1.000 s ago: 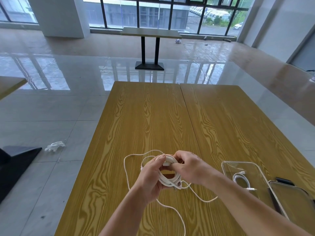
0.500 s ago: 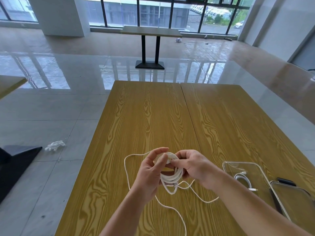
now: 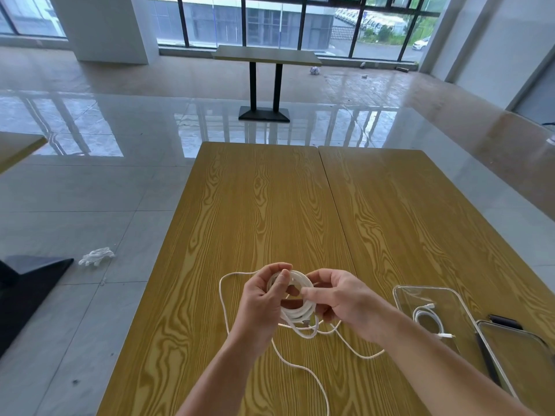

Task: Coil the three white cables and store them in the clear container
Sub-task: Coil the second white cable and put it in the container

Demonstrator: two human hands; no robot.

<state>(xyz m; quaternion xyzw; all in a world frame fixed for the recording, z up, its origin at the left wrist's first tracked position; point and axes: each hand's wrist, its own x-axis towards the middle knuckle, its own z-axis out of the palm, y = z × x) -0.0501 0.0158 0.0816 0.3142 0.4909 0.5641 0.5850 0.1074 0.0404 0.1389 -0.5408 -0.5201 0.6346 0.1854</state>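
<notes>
A white cable coil (image 3: 295,314) hangs between both hands just above the wooden table (image 3: 264,211). My left hand (image 3: 262,301) pinches the coil's top-left side. Its right side is gripped by my right hand (image 3: 342,304). Loose white cable trails from the coil: one loop (image 3: 223,298) runs out to the left, another strand (image 3: 303,367) curls toward the near table edge. The clear container (image 3: 432,291) lies on the table to the right, with a coiled white cable (image 3: 428,319) inside it.
A clear lid (image 3: 516,355) lies next to the container at the right edge, with a dark object (image 3: 504,320) behind it. Another table (image 3: 267,57) stands far across the glossy floor. A white crumpled glove (image 3: 96,256) lies on the floor at left.
The left thumb and fingers have shifted around the coil's top and the coil has turned slightly. The right hand's fingers have opened a little along the coil's side. The trailing strands barely moved.
</notes>
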